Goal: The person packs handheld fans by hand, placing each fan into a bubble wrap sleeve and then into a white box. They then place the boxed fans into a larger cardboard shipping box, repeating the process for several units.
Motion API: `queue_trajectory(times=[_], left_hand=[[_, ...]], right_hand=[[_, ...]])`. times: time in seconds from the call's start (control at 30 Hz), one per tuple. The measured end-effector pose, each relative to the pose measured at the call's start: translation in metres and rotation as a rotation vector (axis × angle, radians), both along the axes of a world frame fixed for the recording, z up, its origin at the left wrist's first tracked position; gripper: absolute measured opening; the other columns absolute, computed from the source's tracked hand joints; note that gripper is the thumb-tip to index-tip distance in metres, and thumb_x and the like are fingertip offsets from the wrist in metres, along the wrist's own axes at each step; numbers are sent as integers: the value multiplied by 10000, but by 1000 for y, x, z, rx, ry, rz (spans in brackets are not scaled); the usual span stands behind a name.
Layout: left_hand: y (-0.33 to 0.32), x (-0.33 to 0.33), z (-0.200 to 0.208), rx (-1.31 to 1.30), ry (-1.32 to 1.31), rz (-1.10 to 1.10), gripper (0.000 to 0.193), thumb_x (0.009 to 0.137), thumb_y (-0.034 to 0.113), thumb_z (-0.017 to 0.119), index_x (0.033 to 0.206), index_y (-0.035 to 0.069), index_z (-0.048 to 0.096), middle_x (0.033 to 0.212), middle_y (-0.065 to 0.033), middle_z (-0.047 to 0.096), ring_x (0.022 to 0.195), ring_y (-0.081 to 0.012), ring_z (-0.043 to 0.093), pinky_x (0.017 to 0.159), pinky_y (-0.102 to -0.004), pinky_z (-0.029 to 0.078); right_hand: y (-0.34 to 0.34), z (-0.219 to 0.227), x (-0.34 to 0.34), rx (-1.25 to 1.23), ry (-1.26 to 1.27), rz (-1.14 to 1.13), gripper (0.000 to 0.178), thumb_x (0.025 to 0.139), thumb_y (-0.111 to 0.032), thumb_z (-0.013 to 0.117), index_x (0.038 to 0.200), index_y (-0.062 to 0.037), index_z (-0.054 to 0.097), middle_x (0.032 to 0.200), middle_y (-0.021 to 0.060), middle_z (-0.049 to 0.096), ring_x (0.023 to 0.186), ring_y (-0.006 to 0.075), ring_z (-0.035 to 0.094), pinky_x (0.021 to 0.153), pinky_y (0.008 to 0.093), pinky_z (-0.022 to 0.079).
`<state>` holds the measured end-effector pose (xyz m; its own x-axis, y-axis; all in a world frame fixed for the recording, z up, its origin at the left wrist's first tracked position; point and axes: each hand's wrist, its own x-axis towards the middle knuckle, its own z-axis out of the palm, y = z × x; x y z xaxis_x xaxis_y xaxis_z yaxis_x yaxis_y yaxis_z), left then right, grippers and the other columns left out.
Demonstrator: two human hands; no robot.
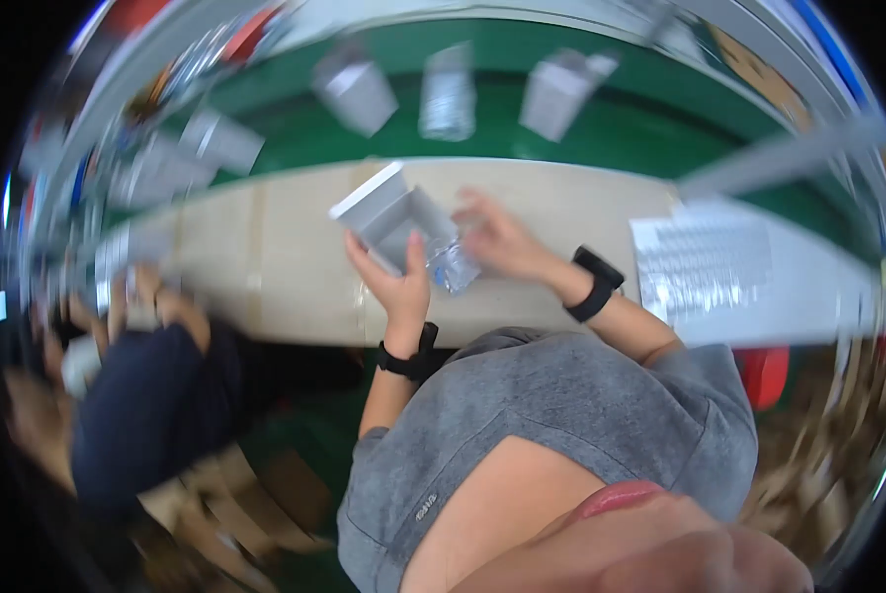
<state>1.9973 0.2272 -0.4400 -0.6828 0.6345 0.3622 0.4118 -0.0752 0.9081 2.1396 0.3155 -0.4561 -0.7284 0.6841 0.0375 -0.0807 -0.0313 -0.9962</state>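
Tilted over the table, a white open-topped box (371, 206) rests in my left hand (403, 292), whose thumb and fingers grip its near side. The inside of the box faces up, and its bottom shows as plain grey-white. A crinkled, see-through plastic piece (454, 269) with bluish glints lies against the box's near right corner. Just right of the box is my right hand (502, 242), its fingers bent and smeared by motion. Whether it touches the plastic piece cannot be made out. Both wrists wear black bands.
On the table's right lies a sheet of shiny clear plastic packs (705, 267). Beyond the beige table (295, 217), several white boxes (556, 97) stand on a green surface (650, 124). A co-worker in dark clothing (161, 410) works at the left. Cardboard (245, 504) lies below left.
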Motion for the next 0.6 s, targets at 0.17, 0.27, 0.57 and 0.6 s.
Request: queue_trajectory(times=[0.17, 0.27, 0.57, 0.6], left_hand=[[34, 31, 18, 32, -8, -496, 653, 817, 193, 608, 1300, -45, 240, 1253, -194, 363, 1156, -272, 381, 971, -368, 299], [34, 23, 21, -29, 14, -785, 641, 861, 310, 530, 1305, -46, 235, 1275, -201, 346, 1174, -291, 370, 988, -379, 285], [-19, 77, -4, -271, -347, -1570, 670, 922, 511, 198, 1326, -21, 253, 1298, -185, 359, 1184, -295, 380, 972, -396, 312], [-26, 86, -2, -303, -474, -1628, 664, 924, 506, 184, 1339, -10, 241, 1316, -181, 348, 1199, -292, 371, 977, -409, 307]], right_hand=[[-57, 33, 39, 463, -514, -507, 346, 797, -217, 621, 1089, -63, 518, 965, 109, 575, 810, 214, 593, 692, 307, 469], [-98, 84, 59, 214, -276, -889, 290, 801, -171, 605, 1047, -32, 541, 949, 120, 585, 822, 205, 590, 702, 313, 469], [-195, 62, 39, 733, -682, -1350, 321, 752, -168, 630, 1026, -21, 550, 948, 114, 577, 969, 288, 525, 888, 386, 383], [-209, 61, 42, 609, -949, -1245, 337, 749, -177, 634, 1032, -16, 547, 970, 116, 571, 1005, 287, 504, 913, 386, 363]])
